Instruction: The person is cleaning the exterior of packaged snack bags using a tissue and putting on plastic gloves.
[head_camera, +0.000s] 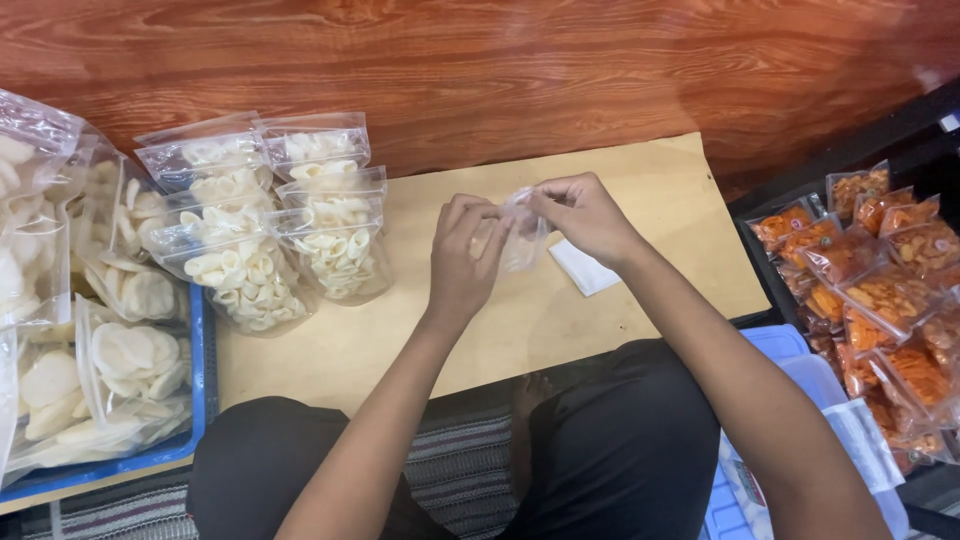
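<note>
Low wooden board (640, 180): work surface.
Small clear bag (522, 232): held above board centre, between both hands, long axis near vertical.
Left hand (462, 268): fingers pinching bag's left edge.
Right hand (585, 215): fingertips pinching top edge; equally near.

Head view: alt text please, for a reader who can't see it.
Both hands, left hand and right hand, hold a small clear bag over a low wooden board. Filled bags of pale crackers lie left, orange snack bags right.
</note>
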